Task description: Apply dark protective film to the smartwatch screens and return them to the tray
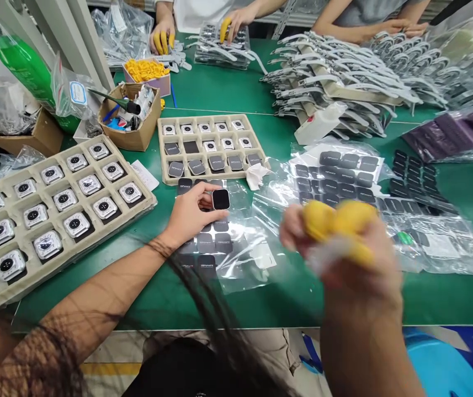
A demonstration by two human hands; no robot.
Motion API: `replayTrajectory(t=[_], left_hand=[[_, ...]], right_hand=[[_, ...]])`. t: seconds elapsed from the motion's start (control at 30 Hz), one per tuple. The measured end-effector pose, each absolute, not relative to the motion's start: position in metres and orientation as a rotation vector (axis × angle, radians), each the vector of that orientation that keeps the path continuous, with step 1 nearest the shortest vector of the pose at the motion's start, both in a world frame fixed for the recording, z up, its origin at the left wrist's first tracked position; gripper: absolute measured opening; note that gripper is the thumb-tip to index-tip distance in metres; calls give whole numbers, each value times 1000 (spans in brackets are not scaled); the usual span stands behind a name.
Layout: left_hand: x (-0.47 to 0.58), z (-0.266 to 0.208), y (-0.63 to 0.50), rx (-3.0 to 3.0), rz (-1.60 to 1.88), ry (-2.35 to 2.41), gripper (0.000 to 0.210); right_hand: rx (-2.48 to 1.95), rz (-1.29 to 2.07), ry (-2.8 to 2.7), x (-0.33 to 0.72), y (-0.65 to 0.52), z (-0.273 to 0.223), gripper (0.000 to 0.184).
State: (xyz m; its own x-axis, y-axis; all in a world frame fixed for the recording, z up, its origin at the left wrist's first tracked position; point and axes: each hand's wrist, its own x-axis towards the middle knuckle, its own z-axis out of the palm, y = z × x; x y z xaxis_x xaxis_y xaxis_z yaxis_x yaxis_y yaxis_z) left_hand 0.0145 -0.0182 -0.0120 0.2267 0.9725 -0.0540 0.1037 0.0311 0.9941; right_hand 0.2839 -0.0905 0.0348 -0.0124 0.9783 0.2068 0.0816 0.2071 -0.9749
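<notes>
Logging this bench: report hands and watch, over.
Left hand holding watch, dark screen showing. Right hand blurred, grip unclear. Dark squares lie around left hand.

And here's the green desk (281,302), loaded right along: two trays, one at left (56,220), another further in (258,144)! An open cardboard box (139,130) stands between and behind them. Nearer, dark labels (206,242) lie on clear film; more labels (354,179) spread rightward. Beyond, grey straps (323,82) pile high, purple packs (451,135) to their right!
</notes>
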Motion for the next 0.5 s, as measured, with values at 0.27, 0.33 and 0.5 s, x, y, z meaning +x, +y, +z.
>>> replayTrajectory(t=[0.27,0.33,0.5], left_hand=[[17,-15,-21,1522,936,1130,58],[17,-14,-21,1556,930,1130,59],[17,-12,-23,1581,929,1151,56]], right_hand=[[-1405,1421,-959,232,-17,18,64],[-1385,1462,-911,231,-24,13,64],[-1367,1445,-835,227,-28,9,67]])
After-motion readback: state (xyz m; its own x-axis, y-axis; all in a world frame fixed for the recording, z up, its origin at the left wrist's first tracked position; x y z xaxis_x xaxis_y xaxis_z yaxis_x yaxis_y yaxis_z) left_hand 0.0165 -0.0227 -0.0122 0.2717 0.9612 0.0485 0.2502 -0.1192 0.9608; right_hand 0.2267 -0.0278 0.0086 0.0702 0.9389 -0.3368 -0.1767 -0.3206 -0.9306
